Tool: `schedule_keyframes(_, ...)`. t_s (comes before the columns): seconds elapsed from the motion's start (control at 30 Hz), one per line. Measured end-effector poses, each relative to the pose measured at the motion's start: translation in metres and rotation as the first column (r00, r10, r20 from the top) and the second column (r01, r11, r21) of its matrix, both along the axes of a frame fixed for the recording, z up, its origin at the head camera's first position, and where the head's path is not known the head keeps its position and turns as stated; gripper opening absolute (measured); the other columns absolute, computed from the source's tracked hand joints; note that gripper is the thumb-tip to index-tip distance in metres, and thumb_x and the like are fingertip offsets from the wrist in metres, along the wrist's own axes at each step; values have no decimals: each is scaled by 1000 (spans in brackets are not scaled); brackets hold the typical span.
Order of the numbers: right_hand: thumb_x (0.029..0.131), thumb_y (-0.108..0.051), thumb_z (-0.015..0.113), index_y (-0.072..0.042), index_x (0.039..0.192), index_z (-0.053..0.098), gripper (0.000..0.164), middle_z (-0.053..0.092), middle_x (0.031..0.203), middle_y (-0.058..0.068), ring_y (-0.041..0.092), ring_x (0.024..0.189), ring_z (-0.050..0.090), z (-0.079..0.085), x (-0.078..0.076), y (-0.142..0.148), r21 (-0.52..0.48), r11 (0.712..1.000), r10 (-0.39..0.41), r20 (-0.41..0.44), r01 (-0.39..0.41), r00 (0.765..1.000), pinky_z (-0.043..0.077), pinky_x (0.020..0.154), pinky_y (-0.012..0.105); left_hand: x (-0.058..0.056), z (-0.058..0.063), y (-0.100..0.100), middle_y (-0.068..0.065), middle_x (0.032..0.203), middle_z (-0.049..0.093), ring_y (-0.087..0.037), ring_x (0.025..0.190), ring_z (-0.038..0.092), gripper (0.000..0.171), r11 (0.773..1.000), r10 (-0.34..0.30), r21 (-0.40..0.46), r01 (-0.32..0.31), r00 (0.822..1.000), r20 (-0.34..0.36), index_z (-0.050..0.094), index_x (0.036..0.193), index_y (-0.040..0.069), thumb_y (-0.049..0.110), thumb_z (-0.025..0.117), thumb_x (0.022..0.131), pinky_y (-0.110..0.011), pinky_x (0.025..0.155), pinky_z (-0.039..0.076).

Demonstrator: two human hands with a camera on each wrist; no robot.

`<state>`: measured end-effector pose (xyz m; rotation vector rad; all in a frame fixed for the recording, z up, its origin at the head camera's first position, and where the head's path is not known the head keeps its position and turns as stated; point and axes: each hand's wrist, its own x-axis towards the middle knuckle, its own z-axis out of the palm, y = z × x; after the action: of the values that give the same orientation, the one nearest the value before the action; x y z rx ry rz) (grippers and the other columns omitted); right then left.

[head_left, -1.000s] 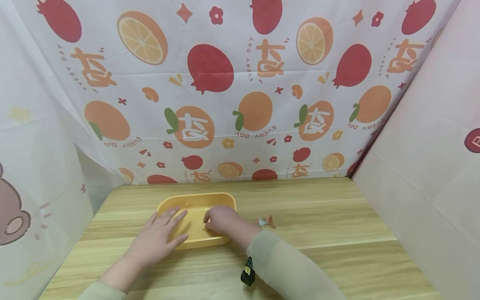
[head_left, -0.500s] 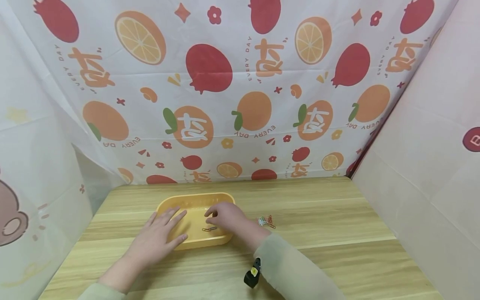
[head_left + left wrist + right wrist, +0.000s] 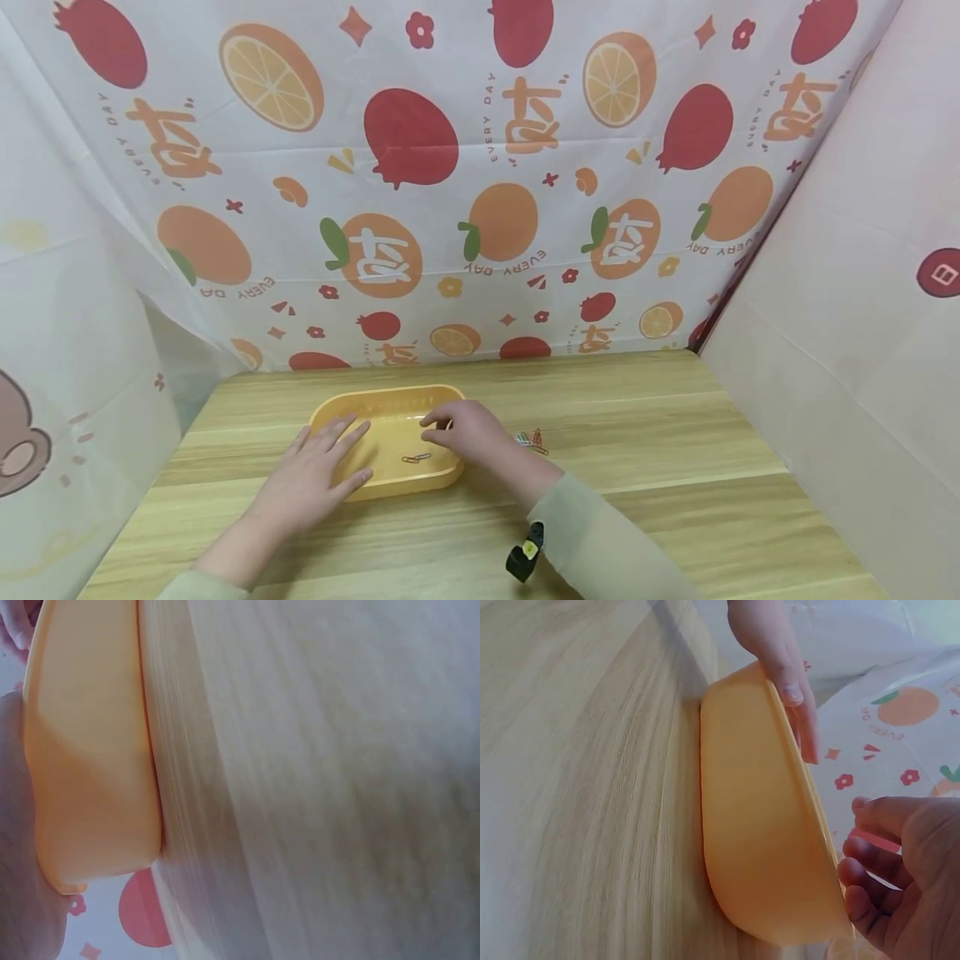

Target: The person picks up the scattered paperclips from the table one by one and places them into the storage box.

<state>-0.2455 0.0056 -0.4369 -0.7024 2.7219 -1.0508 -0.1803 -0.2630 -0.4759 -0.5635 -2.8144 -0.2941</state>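
A shallow yellow tray (image 3: pixel 397 485) sits on the wooden table. My left hand (image 3: pixel 318 467) lies over its left end with fingers spread, resting on the rim. Inside the tray are two paper clips, an orange-red paper clip (image 3: pixel 409 460) and a greyish paper clip (image 3: pixel 423 456), side by side on the floor. Above the tray's right end is my right hand (image 3: pixel 468 429), fingers loosely bent and thumb apart from them. The right wrist view shows nothing between that hand's fingers (image 3: pixel 871 859). Several coloured paper clips (image 3: pixel 537 442) lie right of the tray, partly hidden by my right forearm.
A fruit-print cloth (image 3: pixel 420 208) hangs behind the table (image 3: pixel 637 433), and pale cloths stand at the left and right sides. A small black item with a yellow mark (image 3: pixel 525 553) hangs at my right cuff.
My right hand has lifted from the tray floor and drawn right, its fingers parting. The greyish paper clip has come into view beside the orange-red one. My left hand keeps its place.
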Motion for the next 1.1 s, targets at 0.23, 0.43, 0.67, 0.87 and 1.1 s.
schedule_keyframes(0.23,92,-31,72,-20,108,78,20,60,80,-13,7,73,53,-3,2,17,-49,998,-37,11,38,999,46,60,23,2,-2,-1,-13,156,38,-37,143,32,70,1000,-3,8,3,1000,-2,43,151,18,56,58,94,-64,114,19)
schedule_keyframes(0.43,91,-32,73,-21,107,78,20,61,80,-11,8,74,54,-10,3,32,-83,994,-69,55,74,996,48,61,24,3,-3,-2,-13,156,38,-37,143,32,70,1000,0,7,0,1000,-6,42,151,18,56,58,94,-64,114,19)
schedule_keyframes(0.67,91,-32,73,-21,107,77,20,62,82,-11,8,76,56,-23,6,56,-100,990,-92,59,98,994,49,65,25,2,-3,-2,-13,155,38,-37,143,32,71,1000,3,9,-2,1000,-11,43,151,18,59,56,94,-65,114,19)
schedule_keyframes(0.87,91,-28,74,-14,110,77,23,62,79,-9,9,71,57,-36,8,82,-124,986,-103,58,110,993,50,60,25,1,-3,-2,-13,155,39,-37,142,33,71,1000,-2,10,3,1000,-19,44,151,17,58,57,94,-65,113,20)
schedule_keyframes(1.1,91,-30,73,-13,111,75,26,64,82,-4,14,71,60,-52,8,118,-120,980,-147,80,156,986,52,58,27,-1,-2,-1,-13,155,39,-37,142,33,70,1000,-7,14,7,1000,-24,44,151,17,55,60,94,-65,114,19)
